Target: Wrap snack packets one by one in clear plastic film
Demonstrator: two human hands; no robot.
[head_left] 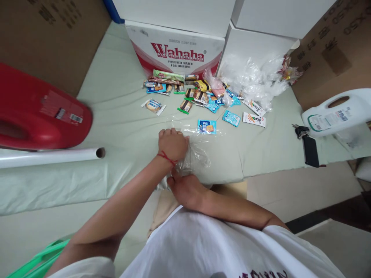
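Observation:
A clear plastic bag (198, 154) lies crumpled and partly flattened near the front of the cloth-covered table. My left hand (173, 144), with a red string round its wrist, is closed on the bag's left side, knuckles up. Just below that wrist, my right hand (188, 190) curls at the table's front edge, its fingers closed on the near end of the bag and partly hidden. A blue snack packet (206, 126) sits at the bag's far side; I cannot tell whether it is inside or beneath the film.
Several wrapped snacks (199, 94) are heaped before a Wahaha carton (179, 50). Crumpled plastic bags (252, 77) pile up to their right. A red jug (43, 112) and white roll (52, 156) are at left; a white jug (339, 112) and black phone-like object (310, 151) at right.

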